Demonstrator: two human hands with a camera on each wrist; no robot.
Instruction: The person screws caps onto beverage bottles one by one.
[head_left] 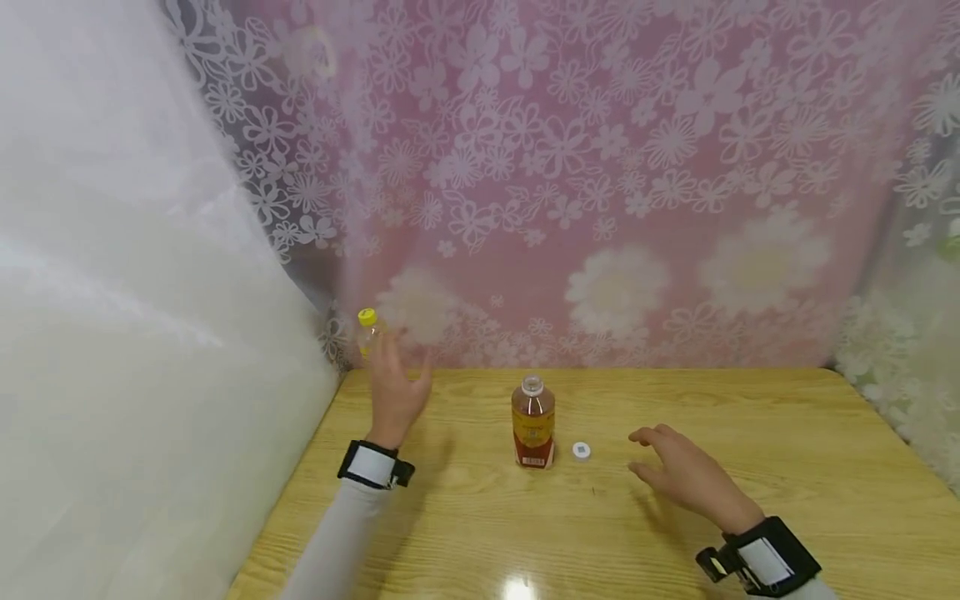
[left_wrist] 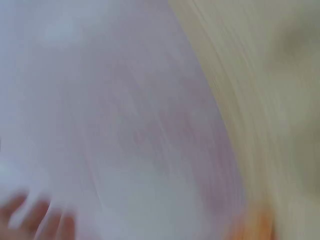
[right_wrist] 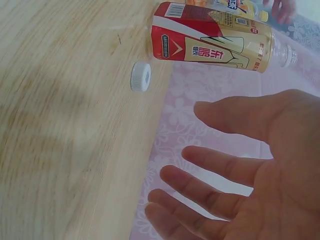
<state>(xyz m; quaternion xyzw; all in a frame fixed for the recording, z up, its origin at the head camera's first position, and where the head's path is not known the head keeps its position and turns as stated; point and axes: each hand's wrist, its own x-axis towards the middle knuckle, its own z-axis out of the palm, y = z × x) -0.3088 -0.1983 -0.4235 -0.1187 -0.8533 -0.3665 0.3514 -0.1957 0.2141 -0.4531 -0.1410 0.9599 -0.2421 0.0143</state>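
Note:
My left hand [head_left: 396,392] is raised at the back left of the table, fingers spread, overlapping a clear bottle with a yellow cap [head_left: 367,317]. The hand hides that bottle's lower part. In the left wrist view, the blurred fingers [left_wrist: 39,220] hold nothing. Over the right side of the table, my right hand [head_left: 693,479] hovers with relaxed fingers and thumb apart, nothing between them. Left of it lies a white cap [head_left: 581,451], beside an upright, uncapped bottle [head_left: 533,429] with a red and gold label and an open mouth.
The wooden table [head_left: 465,533] ends at the back against a pink floral curtain [head_left: 510,275]. A white sheet [head_left: 135,333] hangs along the left side. An orange blur [left_wrist: 255,227] shows low in the left wrist view.

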